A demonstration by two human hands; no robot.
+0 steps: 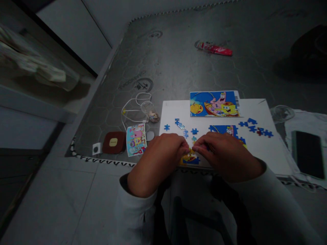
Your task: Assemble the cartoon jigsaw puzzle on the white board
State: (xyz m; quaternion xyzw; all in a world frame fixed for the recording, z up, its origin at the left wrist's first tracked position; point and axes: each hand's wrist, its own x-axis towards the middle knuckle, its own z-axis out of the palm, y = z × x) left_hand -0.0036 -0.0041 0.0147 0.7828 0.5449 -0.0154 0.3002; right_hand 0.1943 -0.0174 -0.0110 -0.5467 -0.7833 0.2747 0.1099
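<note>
A grey bench (176, 68) with a hexagon pattern carries everything. At its near edge lies a white board (276, 149), with a white cloth (309, 119) just to the right. The person's right hand (224, 149) and left hand (166, 148) nearly meet over the board's near edge, fingertips drawn in above a yellow-and-blue puzzle section (195, 160); in this dim light I cannot tell whether either grip is clamped on a piece. A printed picture card (214, 103) lies across the board's far edge. A dark phone (308, 154) rests on the cloth, while a red packet (217, 49) lies well apart, toward the far side. Left of the board, a cartoon sheet (136, 137) lies beside a reddish-brown box (114, 143). A second puzzle section (224, 129) sits partly hidden behind the right hand. Smallest are the linked blue pieces (252, 129) at right and a single blue piece (167, 127) at left.
</note>
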